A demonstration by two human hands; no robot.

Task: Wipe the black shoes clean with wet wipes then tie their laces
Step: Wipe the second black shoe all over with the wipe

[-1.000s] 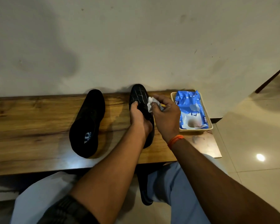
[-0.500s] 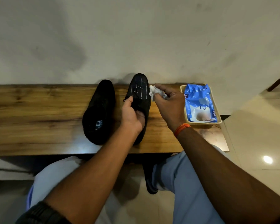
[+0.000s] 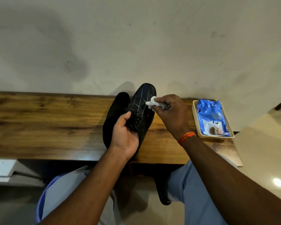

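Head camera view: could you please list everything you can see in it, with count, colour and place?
Shoe with thin pale lines: one, black, over the table, held tilted with the toe toward the wall.
Second shoe: one, black, on the table, partly hidden behind the held shoe.
Wet wipe: one, white, bunched against the held shoe's toe area.
Wipes pack: one, blue, in the tray.
Tray: one, cream, right end of the table.
Table: one, brown wood, against the wall.
Wall: grey-white, stained.
Wristband: one, orange, right wrist.
Left hand: grips the held shoe.
Right hand: fingers pinch the wet wipe.
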